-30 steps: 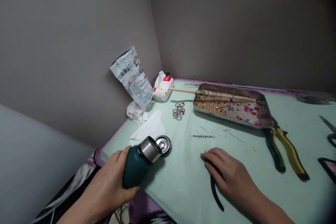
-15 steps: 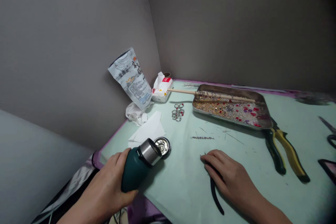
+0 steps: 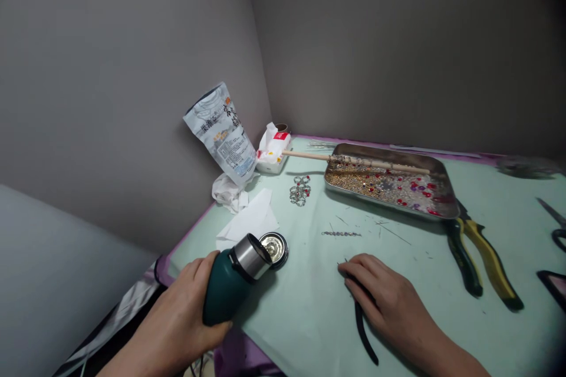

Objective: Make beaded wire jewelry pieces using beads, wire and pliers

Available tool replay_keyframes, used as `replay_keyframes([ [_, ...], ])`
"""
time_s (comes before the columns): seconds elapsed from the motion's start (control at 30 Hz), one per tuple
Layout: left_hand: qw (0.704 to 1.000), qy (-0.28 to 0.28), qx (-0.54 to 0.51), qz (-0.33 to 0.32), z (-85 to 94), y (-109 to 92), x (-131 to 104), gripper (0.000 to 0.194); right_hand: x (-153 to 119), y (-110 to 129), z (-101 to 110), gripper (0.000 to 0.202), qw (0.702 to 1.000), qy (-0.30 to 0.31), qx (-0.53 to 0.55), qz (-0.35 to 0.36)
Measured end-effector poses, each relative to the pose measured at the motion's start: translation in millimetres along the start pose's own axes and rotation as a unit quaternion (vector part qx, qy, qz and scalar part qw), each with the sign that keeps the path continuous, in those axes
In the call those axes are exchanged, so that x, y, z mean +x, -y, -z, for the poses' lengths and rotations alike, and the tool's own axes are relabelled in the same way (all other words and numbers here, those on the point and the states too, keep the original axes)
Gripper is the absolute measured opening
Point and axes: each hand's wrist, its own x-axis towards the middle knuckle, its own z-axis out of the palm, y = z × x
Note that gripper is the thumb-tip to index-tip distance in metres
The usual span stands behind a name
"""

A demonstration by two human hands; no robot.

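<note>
My left hand [image 3: 183, 306] is wrapped round a dark green thermos bottle [image 3: 227, 288] with a steel neck. The bottle tilts to the right, its mouth at the edge of an upturned bottle cap [image 3: 275, 249] with a shiny inside. On the table my right hand [image 3: 384, 300] lies closed over small black-handled pliers [image 3: 365, 336]; one handle and the tip stick out, the rest is under the fingers. Beyond that hand lies a short beaded chain [image 3: 341, 234], with thin wire pins [image 3: 393, 232] beside it. A cluster of beaded rings [image 3: 300, 191] sits farther back.
A metal tray [image 3: 375, 195] of gold, clear and red beads has a wooden stick [image 3: 305, 155] across it. Yellow-green pliers [image 3: 490, 259] and scissors [image 3: 552, 218] lie right. A tissue pack [image 3: 274, 150], snack pouch [image 3: 223, 135] and white paper [image 3: 250, 221] stand or lie left.
Almost nothing differs: both hands keep their holds, and the bottle stays tilted at the cap. The whole view has shifted very slightly.
</note>
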Motion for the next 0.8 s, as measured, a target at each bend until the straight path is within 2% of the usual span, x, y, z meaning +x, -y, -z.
replay_keyframes([
  [0.07,1.000,0.025,0.012,0.000,0.5,1.2,-0.8,0.070,0.0,0.1,0.2,0.022,1.000,0.002,-0.002,0.001],
  [0.13,1.000,0.026,0.016,-0.004,1.9,2.8,-1.6,0.073,0.3,0.4,0.7,0.022,1.000,0.004,-0.003,0.002],
  [0.27,0.999,-0.009,0.011,-0.028,11.8,6.8,-1.7,0.081,1.1,1.6,1.9,0.023,1.000,-0.004,-0.009,0.006],
  [0.37,0.999,-0.043,0.010,-0.010,28.6,7.7,-0.5,0.084,0.9,1.8,2.2,0.022,1.000,-0.005,-0.011,0.005],
  [0.5,0.991,-0.124,-0.012,0.056,56.4,6.1,3.1,0.082,-0.3,0.6,0.9,0.022,1.000,0.004,-0.013,0.004],
  [0.6,0.972,-0.200,-0.029,0.122,67.5,7.3,10.1,0.085,-1.1,-0.8,-0.8,0.022,1.000,-0.001,-0.013,0.010],
  [0.7,0.939,-0.301,-0.047,0.157,62.3,13.8,23.4,0.086,-1.4,-1.8,-2.0,0.021,1.000,-0.010,-0.016,0.015],
  [0.8,0.908,-0.382,-0.083,0.149,45.0,22.6,41.7,0.088,-1.4,-2.3,-2.7,0.021,0.999,-0.022,-0.018,0.020],
])
